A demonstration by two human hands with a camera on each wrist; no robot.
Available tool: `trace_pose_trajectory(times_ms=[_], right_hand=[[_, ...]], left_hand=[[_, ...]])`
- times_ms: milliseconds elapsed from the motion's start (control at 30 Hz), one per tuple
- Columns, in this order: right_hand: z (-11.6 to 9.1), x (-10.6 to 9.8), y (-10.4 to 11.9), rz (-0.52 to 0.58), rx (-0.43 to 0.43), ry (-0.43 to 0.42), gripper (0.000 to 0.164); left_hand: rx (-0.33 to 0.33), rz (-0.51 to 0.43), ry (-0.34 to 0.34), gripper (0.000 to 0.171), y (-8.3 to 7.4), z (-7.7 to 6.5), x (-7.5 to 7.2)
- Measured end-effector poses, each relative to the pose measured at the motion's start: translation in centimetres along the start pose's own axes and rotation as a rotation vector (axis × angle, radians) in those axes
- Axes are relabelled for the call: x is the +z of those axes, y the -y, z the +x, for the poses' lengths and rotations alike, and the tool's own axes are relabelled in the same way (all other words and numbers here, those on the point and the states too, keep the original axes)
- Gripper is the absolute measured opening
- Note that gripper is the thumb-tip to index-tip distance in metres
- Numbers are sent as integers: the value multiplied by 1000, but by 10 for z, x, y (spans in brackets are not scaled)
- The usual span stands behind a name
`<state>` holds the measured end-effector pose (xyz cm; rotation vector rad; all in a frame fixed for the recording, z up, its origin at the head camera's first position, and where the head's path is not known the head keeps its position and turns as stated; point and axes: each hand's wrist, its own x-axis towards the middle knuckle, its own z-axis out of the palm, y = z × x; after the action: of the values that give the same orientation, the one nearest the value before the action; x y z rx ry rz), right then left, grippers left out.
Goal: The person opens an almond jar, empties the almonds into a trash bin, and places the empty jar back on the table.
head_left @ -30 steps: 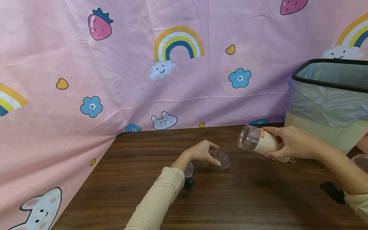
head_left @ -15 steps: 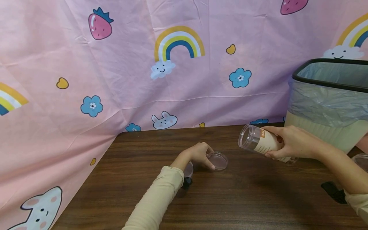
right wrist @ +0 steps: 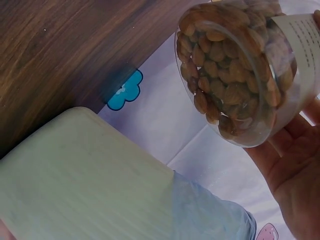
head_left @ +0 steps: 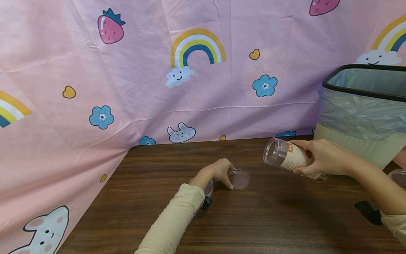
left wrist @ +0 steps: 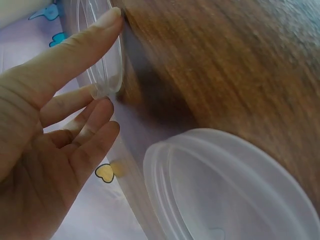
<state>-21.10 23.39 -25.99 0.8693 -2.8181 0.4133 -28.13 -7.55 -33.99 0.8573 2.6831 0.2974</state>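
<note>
A clear round plastic lid lies on the wooden table, and my left hand pinches its left rim between thumb and fingers. Close up in the left wrist view, the thumb and a fingertip touch the rim of this lid. My right hand grips a clear, labelled jar above the table. It is tilted on its side, its uncovered mouth facing left. Almonds show through the jar's base in the right wrist view.
A second clear round lid or container sits under my left wrist, partly hidden. At the right stands a pale bin with a bag over its rim. Another clear round container is cut off at the right edge. A patterned cloth hangs behind.
The left hand has lowered the lid from a tilted position to lying on the table and shifted slightly left. The right hand and jar have stayed in place.
</note>
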Motion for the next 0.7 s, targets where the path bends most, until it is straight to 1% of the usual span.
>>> trace_pose_trajectory(times_ms=[133, 300, 500, 600, 700], right_hand=[[-1, 0, 0, -3, -4, -6, 75], [-1, 0, 0, -2, 2, -4, 76], [-1, 1, -1, -1, 3, -4, 76], [-2, 1, -1, -2, -2, -7, 75], [-2, 0, -3, -2, -8, -15, 75]], left_hand=[[13, 8, -3, 60, 0, 0, 0], [27, -5, 2, 57, 0, 0, 0], [24, -6, 11, 54, 0, 1, 0], [21, 4, 15, 55, 0, 1, -1], [11, 9, 27, 63, -1, 0, -2]])
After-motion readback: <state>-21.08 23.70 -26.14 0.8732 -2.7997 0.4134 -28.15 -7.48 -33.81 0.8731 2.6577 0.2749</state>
